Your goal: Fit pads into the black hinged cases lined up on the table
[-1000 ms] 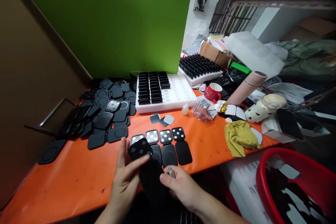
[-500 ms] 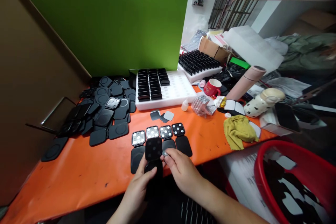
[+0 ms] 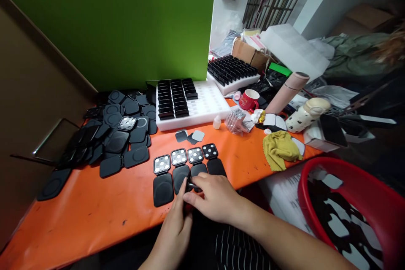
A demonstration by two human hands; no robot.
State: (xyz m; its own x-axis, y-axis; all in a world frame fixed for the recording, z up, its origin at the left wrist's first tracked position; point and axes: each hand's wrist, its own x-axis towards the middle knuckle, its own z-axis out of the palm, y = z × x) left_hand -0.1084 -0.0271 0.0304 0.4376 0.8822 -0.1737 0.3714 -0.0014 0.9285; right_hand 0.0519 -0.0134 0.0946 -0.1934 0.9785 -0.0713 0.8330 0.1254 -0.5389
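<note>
Near the front edge of the counter (image 3: 126, 202), the black case (image 3: 189, 178) had been turned edge-on, held narrowly by the left hand (image 3: 177, 221). What the right hand's (image 3: 217, 196) grip held could not be told; close handling was suggested.

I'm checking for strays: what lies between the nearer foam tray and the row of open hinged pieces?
In the head view: thin dark and pale squares, plus a small bottle close to the tray.

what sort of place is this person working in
Probably a small assembly workshop: four black hinged pads with white dots line an orange-covered table, near a heap of dark flat pads and a white foam tray holding black pieces.
</note>
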